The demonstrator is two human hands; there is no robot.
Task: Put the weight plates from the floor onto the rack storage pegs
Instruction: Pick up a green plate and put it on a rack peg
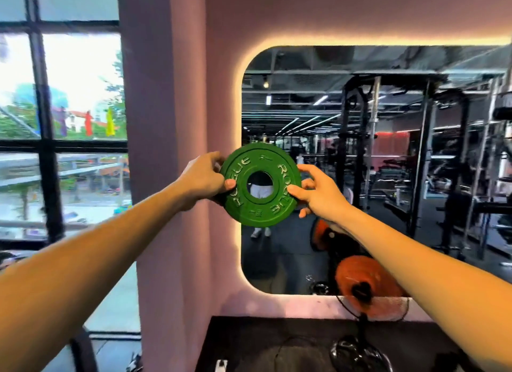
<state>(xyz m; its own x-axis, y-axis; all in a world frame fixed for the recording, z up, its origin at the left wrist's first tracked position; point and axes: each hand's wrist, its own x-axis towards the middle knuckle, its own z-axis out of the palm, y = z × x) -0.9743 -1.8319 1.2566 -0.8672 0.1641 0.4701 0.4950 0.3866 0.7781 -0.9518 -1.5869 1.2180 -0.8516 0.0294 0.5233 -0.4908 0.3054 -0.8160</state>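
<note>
Single view only: head-worn wide-angle camera, so no overlap with a second view. It looks forward, roughly level, along both outstretched forearms, which enter from the lower corners. Left hand [202, 177] and right hand [318, 194] sit at arm's reach, near frame centre, with the green weight plate [260, 184] face-on to the lens. Straight ahead, close behind it, stands a pink wall [166, 149] with a rounded mirror [388, 163]. A window [61, 122] fills the left edge. Straight lines bow toward the edges.
</note>
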